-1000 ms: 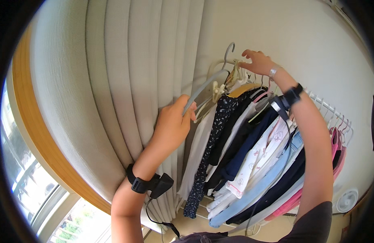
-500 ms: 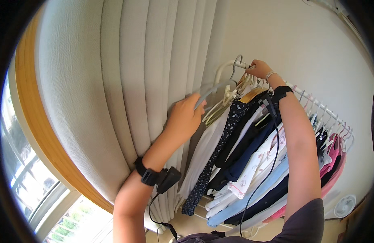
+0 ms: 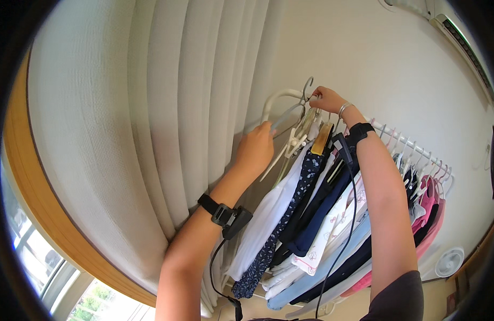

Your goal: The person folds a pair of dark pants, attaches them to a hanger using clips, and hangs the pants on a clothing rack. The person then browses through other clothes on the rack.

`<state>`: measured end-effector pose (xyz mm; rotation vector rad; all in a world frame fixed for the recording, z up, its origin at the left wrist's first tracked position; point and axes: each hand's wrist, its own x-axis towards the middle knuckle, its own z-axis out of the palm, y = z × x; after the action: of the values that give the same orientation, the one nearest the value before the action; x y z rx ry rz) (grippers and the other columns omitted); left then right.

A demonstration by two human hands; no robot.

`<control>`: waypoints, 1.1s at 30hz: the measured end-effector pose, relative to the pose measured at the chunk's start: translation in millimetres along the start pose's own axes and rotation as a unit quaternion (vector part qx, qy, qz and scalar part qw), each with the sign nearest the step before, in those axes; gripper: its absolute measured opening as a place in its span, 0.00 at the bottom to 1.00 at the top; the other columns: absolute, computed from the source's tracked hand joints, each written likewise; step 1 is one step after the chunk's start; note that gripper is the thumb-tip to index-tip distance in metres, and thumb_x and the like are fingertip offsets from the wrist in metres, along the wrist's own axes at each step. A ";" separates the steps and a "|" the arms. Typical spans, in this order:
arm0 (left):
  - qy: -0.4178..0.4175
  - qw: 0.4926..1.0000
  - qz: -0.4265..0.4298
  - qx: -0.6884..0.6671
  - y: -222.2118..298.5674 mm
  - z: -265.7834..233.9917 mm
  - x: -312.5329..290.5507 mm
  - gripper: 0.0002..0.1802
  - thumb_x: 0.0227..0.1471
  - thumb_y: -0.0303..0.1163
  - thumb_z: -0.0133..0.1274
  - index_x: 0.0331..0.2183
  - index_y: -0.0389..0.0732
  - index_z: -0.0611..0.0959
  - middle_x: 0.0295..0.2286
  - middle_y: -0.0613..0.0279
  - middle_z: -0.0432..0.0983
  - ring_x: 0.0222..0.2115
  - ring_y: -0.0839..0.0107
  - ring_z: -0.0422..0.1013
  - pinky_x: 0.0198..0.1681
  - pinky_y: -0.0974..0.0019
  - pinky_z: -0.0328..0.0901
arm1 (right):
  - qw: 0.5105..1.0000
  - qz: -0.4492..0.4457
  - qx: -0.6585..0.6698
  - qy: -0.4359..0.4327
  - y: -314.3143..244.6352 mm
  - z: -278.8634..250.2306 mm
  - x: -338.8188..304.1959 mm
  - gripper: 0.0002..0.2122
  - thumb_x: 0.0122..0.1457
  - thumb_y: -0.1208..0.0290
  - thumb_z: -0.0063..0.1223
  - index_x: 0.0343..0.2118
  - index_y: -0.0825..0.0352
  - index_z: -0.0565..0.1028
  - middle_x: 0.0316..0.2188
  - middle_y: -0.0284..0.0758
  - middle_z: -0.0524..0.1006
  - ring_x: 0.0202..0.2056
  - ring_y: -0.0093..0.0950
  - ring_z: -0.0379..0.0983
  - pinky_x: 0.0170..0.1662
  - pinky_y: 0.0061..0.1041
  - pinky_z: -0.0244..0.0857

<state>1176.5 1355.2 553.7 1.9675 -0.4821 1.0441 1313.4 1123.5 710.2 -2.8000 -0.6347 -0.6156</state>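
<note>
My left hand (image 3: 256, 151) is closed around one end of a grey clothes hanger (image 3: 287, 114), which carries no garment. The hanger's hook stands up at the near-left end of the white rail, beside the other hooks; whether it rests on the rail I cannot tell. My right hand (image 3: 330, 100) is closed at the rail's end, fingers bent over the crowded hanger hooks; exactly what it grips is hidden. Below it hang a white garment (image 3: 268, 219), dark speckled trousers (image 3: 298, 198) on a hanger with a yellowish bar (image 3: 322, 140), and a white printed garment (image 3: 327, 235).
The white clothes rack (image 3: 271, 100) runs away to the right, with pink garments (image 3: 430, 195) at its far end. A pale curtain (image 3: 166, 107) hangs close on the left, by a window. A white fan (image 3: 449, 262) stands at the right. Black cables trail from both wrist straps.
My left hand has come nearer the rail, bringing the grey hanger's held end closer to the rack. My right hand stays at the rail's end. The whole view has shifted slightly.
</note>
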 end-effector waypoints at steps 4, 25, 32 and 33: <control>0.061 0.991 0.010 0.120 16.2 -8.2 -8.2 0.09 0.56 0.29 0.45 0.35 0.33 0.74 0.31 0.48 0.77 0.28 0.45 0.74 0.32 0.49 0.69 | 0.999 -0.017 0.049 -0.017 -0.3 1.6 -0.5 0.22 0.48 0.62 0.59 0.46 0.66 0.74 0.38 0.40 0.75 0.41 0.32 0.70 0.47 0.28 0.64; 0.198 0.979 -0.029 -0.045 115.1 -117.7 -76.6 0.06 0.57 0.26 0.50 0.33 0.34 0.79 0.17 0.66 0.71 0.16 0.83 0.61 0.19 0.76 0.53 | 0.992 -0.026 0.049 -0.110 2.6 -4.6 -1.3 0.29 0.54 0.68 0.52 0.61 0.58 0.64 0.57 0.41 0.69 0.58 0.34 0.63 0.61 0.28 0.52; 0.170 0.985 -0.014 -0.034 123.3 -122.4 -81.9 0.06 0.58 0.25 0.48 0.31 0.33 0.78 0.18 0.69 0.70 0.17 0.86 0.58 0.20 0.79 0.50 | 0.990 -0.015 0.041 -0.134 3.7 -5.5 0.4 0.29 0.53 0.65 0.50 0.61 0.55 0.64 0.57 0.41 0.68 0.59 0.34 0.62 0.61 0.30 0.52; 0.166 0.985 -0.024 -0.038 122.5 -121.8 -81.9 0.06 0.58 0.25 0.48 0.31 0.33 0.78 0.18 0.69 0.70 0.17 0.85 0.59 0.20 0.79 0.50 | 0.990 -0.016 0.035 -0.133 -1.7 -8.5 -1.5 0.29 0.52 0.64 0.50 0.61 0.54 0.64 0.58 0.41 0.67 0.59 0.36 0.61 0.62 0.32 0.52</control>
<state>989.5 1380.1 584.8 1.6856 -0.2836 1.2741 1308.4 1122.0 717.3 -2.8331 -0.7349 -0.2193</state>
